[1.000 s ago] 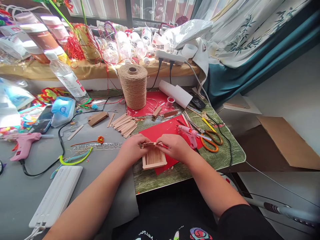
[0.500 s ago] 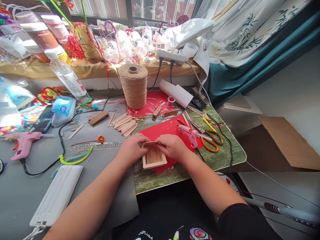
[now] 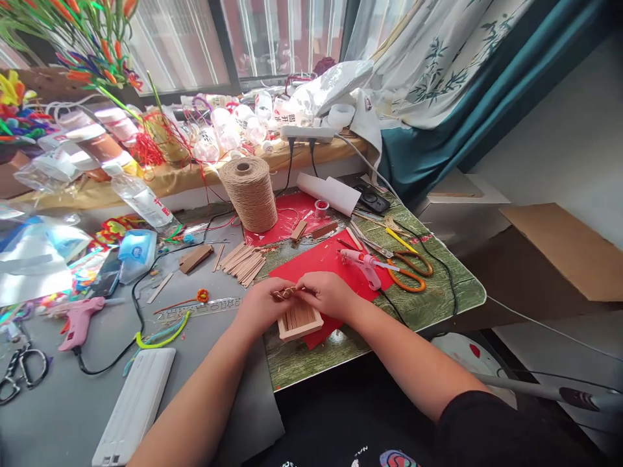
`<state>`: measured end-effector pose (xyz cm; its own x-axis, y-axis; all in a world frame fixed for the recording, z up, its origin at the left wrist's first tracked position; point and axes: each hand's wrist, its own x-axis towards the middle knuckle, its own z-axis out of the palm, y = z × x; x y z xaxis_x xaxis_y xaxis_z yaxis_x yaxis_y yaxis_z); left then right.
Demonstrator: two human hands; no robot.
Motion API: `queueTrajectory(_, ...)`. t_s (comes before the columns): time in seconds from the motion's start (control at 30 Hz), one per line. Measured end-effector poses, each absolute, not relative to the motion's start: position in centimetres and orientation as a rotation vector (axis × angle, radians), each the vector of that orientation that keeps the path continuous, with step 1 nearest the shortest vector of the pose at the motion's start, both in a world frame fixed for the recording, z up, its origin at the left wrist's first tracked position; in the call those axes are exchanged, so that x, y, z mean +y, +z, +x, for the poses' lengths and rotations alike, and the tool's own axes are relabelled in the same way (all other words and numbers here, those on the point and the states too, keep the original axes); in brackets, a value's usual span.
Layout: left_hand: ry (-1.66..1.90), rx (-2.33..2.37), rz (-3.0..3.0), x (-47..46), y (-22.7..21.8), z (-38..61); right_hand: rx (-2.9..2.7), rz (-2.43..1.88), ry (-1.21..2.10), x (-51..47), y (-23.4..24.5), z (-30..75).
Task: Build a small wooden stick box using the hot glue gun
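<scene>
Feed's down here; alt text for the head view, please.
A person's bare left hand and right hand meet at the far end of a small, open-topped box of pale wooden slats, a small tan piece between them. A pink plastic glue gun lies on a red sheet to the right; a brown twine spool stands farther back.

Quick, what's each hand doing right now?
Left hand: closed, pinching a small tan piece.
Right hand: closed, seemingly pinching that same piece too.

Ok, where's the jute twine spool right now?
In the head view, left of centre, the jute twine spool stands just beyond the fanned wooden sticks.
</scene>
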<state>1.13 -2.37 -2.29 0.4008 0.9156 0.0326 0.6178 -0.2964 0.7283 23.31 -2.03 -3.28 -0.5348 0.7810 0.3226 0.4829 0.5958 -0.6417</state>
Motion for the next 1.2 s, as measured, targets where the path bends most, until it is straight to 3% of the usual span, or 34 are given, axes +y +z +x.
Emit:
queueTrajectory(0.7, 0.368, 1.270, 2.381, -0.1, -1.6, 1.7, -2.099, -1.027, 0.776, -2.6, -2.8, 24.4)
queueTrajectory(1.2, 0.471, 1.062, 2.222, -0.5, 0.4, -1.9, -2.075, -1.037, 0.850, -2.2, -2.7, 23.7)
